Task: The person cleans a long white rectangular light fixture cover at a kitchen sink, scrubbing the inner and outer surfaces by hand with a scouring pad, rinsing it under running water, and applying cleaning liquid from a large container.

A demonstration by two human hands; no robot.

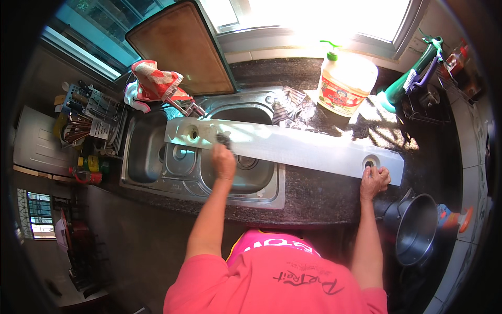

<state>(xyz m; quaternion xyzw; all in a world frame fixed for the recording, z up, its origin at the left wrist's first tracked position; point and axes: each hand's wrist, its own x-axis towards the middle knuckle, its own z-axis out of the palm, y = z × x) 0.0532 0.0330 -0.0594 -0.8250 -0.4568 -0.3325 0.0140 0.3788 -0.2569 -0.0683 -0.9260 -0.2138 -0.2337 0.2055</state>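
Observation:
A long pale metal panel [290,143] with a round recessed hole near each end lies slantwise across the double-bowl steel sink [280,196] and the dark speckled counter. Toward the panel's left end, my left hand [224,161] is closed on a dark scouring pad [224,139], slightly blurred, against the panel's surface. My right hand [374,181] grips the front edge of the panel beside its right hole, with some fingertips at the hole. Behind the sink's left part are the faucet [192,108] and a red-and-white checked cloth [157,82].
A large pump bottle [345,84] and a striped rag [288,104] sit behind the panel. A cutting board [180,47] leans at the back. At right are a metal pot [416,229], a green bottle [408,76] and a brush [423,78]. A dish rack [104,110] stands left.

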